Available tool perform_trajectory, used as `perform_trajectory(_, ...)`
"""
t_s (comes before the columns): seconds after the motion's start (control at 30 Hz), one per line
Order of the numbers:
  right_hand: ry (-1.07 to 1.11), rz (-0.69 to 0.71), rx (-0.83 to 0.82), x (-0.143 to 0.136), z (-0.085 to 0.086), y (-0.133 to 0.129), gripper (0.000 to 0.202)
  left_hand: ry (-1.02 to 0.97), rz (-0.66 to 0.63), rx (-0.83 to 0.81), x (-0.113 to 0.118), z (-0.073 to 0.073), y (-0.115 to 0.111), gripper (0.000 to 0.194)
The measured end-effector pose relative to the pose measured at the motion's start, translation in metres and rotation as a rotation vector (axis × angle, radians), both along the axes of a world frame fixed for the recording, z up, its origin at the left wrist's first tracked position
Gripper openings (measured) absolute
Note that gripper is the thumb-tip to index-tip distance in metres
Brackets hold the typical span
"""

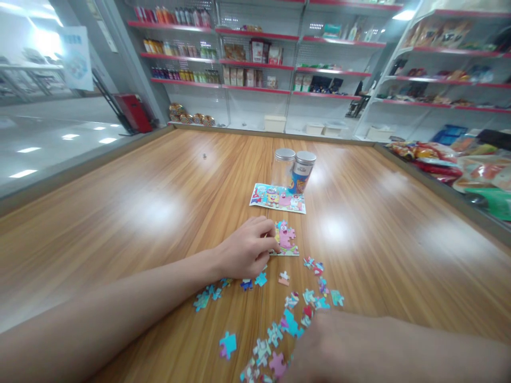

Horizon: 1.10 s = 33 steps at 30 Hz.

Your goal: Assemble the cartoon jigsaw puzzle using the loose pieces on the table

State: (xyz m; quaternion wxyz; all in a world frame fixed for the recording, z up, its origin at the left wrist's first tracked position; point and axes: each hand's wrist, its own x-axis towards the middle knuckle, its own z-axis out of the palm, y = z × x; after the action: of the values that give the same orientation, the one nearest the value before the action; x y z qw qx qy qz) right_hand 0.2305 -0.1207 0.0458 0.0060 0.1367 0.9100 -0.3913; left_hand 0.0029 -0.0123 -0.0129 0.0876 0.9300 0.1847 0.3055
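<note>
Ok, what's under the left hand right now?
The left hand overlaps the joined puzzle section, whose pink part shows past the fingertips. Whatever lies beneath the palm and curled fingers is covered, including the section's left edge.

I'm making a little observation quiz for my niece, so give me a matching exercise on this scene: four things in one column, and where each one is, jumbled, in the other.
Things
1. Bare left hand
2. Clear jar with a silver lid
3. Colourful printed picture sheet
4. Red boxy object

Places
A. Flat, between the jars and the partly joined puzzle
B. On the grey floor
C. At the puzzle's left side
D. Upright, just left of the blue-labelled jar

Right pairs: 1-C, 2-D, 3-A, 4-B
</note>
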Motion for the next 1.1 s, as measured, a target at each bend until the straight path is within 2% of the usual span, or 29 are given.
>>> perform_trajectory(0.07, 0.019, -0.023, 0.028, -0.003, 0.003, 0.003, 0.014, -0.022, 0.018, 0.007, -0.001, -0.001, 0.000, 0.027)
perform_trajectory(0.13, 0.058, -0.041, 0.066, -0.004, -0.002, 0.004, 0.015, -0.047, 0.048, 0.018, -0.001, 0.001, -0.001, 0.029)
perform_trajectory(0.2, 0.142, -0.035, 0.165, -0.002, -0.016, 0.005, 0.019, -0.040, 0.102, 0.049, 0.000, 0.008, -0.003, 0.028)
perform_trajectory(0.27, 0.317, -0.025, 0.389, 0.002, -0.034, 0.006, 0.018, 0.032, 0.201, 0.061, 0.002, 0.020, -0.006, 0.024)
perform_trajectory(0.33, 0.433, -0.006, 0.581, 0.007, -0.049, 0.009, 0.020, 0.198, 0.352, -0.022, 0.001, 0.036, -0.009, 0.020)
perform_trajectory(0.43, 0.478, -0.043, 0.684, 0.012, -0.057, 0.014, 0.024, 0.654, 0.536, -0.198, -0.009, 0.061, -0.011, 0.025)
perform_trajectory(0.5, 0.425, -0.088, 0.711, 0.013, -0.054, 0.018, 0.026, 0.902, 0.514, -0.280, -0.023, 0.074, -0.009, 0.040)
perform_trajectory(0.57, 0.352, -0.119, 0.729, 0.013, -0.051, 0.020, 0.024, 1.022, 0.427, -0.333, -0.036, 0.081, -0.007, 0.045)
perform_trajectory(0.6, 0.322, -0.133, 0.732, 0.013, -0.050, 0.021, 0.023, 1.055, 0.424, -0.341, -0.040, 0.083, -0.006, 0.047)
perform_trajectory(0.7, 0.271, -0.156, 0.722, 0.012, -0.051, 0.023, 0.021, 1.078, 0.405, -0.340, -0.041, 0.085, -0.006, 0.047)
perform_trajectory(0.93, 0.281, -0.220, 0.698, 0.015, -0.056, 0.027, 0.023, 1.061, 0.319, -0.346, -0.019, 0.083, -0.012, 0.053)
perform_trajectory(1.1, 0.249, -0.213, 0.674, 0.015, -0.058, 0.028, 0.017, 0.999, 0.355, -0.354, -0.022, 0.079, -0.009, 0.065)
